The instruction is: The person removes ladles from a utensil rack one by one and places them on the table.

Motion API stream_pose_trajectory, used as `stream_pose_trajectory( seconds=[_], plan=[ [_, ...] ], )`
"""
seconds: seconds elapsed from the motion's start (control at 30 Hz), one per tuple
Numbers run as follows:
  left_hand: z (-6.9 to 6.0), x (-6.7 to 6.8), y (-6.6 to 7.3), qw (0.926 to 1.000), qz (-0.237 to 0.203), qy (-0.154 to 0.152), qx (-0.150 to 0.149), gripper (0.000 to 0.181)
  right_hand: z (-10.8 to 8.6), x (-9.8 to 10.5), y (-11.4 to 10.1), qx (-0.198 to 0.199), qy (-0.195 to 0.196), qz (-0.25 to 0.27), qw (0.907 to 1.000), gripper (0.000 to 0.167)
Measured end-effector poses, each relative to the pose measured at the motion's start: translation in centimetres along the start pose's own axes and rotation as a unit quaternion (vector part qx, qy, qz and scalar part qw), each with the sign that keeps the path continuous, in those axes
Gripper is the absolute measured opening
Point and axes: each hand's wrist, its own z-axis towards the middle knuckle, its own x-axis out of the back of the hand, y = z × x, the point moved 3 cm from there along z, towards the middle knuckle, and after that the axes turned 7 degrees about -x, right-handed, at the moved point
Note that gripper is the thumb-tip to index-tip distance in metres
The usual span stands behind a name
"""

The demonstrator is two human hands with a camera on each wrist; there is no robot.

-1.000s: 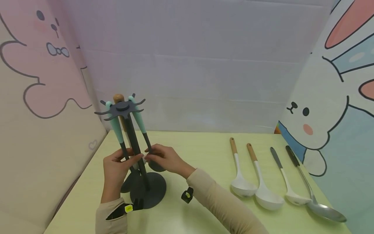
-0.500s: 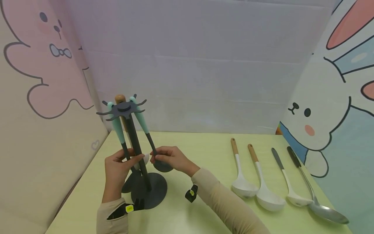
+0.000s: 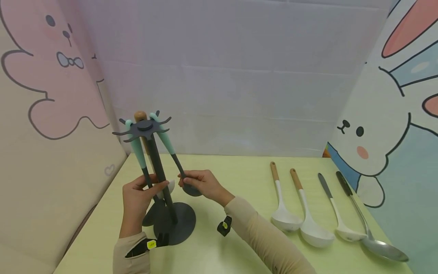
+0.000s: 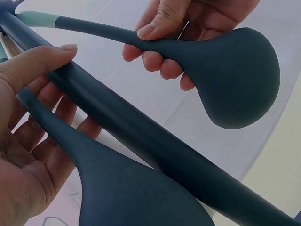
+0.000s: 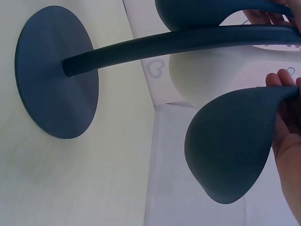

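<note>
A dark utensil rack (image 3: 158,163) stands at the left of the table, its hooked top above a round base (image 5: 56,108). My left hand (image 3: 138,192) holds its post, thumb across the front and fingers behind; the neck of a mint-handled dark ladle (image 3: 138,152) passes between them. With thumb and fingers, my right hand (image 3: 207,185) pinches the neck of a second mint-handled dark ladle (image 4: 240,75), just above its bowl. That ladle slants outward, its handle top at the rack's hooks; whether it is hooked, I cannot tell. Behind the post hangs a wooden-handled white ladle (image 3: 140,115), mostly hidden.
On the table's right side lie two white ladles with wooden handles (image 3: 281,213) (image 3: 311,228), a grey-handled white ladle (image 3: 345,230) and a black-handled metal ladle (image 3: 383,249). Printed cloth walls enclose the table (image 3: 232,171) at the back and sides.
My right hand has moved right and pulled the pinched ladle's bowl outward from the post, tilting it more. The left hand keeps its hold on the post.
</note>
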Motion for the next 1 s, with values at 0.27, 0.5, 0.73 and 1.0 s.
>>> stream_pose_trajectory(
  seconds=[0.27, 0.5, 0.73, 1.0],
  plan=[
    [-0.1, 0.1, 0.1, 0.9998, 0.007, -0.004, 0.018, 0.022, 0.0, 0.1, -0.2, 0.008, 0.023, -0.011, 0.9996, 0.024],
    [-0.1, 0.1, 0.1, 0.9999, 0.003, -0.005, 0.016, 0.023, 0.2, 0.3, -0.2, 0.021, 0.056, -0.025, 0.9979, 0.025],
    [-0.1, 0.1, 0.1, 0.9995, 0.012, -0.009, 0.029, 0.023, 0.2, 0.8, -0.2, 0.009, 0.084, -0.028, 0.996, 0.025],
    [-0.1, 0.1, 0.2, 0.9991, 0.011, -0.011, 0.04, 0.024, 0.3, 1.3, -0.1, 0.038, 0.152, -0.065, 0.9855, 0.019]
  ],
)
